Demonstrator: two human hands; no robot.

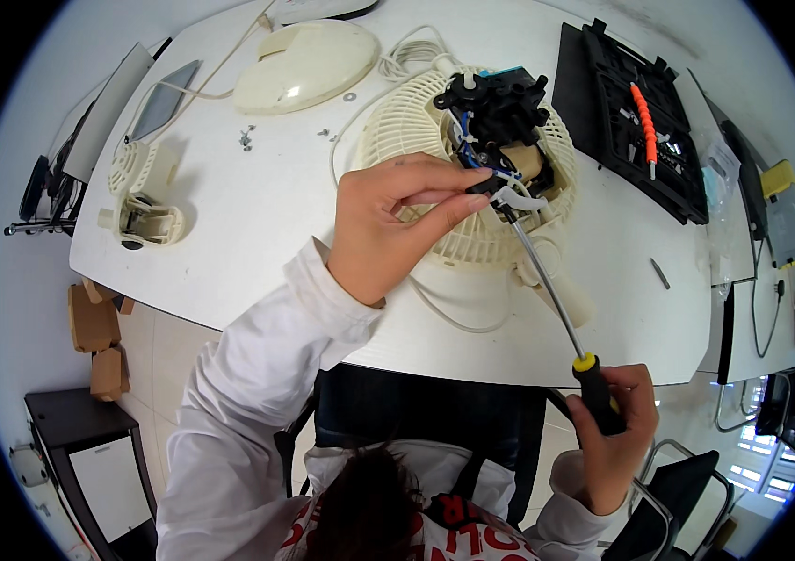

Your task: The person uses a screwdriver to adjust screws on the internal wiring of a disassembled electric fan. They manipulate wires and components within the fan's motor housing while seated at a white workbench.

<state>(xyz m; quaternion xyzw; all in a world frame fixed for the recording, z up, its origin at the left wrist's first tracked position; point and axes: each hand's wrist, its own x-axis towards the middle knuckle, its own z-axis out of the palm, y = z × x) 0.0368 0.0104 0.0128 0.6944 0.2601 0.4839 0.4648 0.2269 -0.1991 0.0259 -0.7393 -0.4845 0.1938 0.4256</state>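
Observation:
A cream fan with a round slatted grille (397, 131) lies on the table, its black motor housing (500, 107) and blue and white wires exposed. My left hand (383, 220) pinches a small black part (484, 183) between thumb and forefinger, beside the wires. In my right hand (629, 425) is a long screwdriver (552, 285), held by its black and yellow handle near the table's front edge. Its shaft slants up and left to the black part. The tip is hidden there, so I cannot tell whether it sits in a screw.
A cream oval base (309, 65) lies at the back, with loose screws (246, 137) nearby. At left stands a cream plastic piece (150, 201). An open black toolbox (617, 103) with an orange flexible shaft (643, 122) is at the back right. A small dark pen-like object (660, 273) lies at right.

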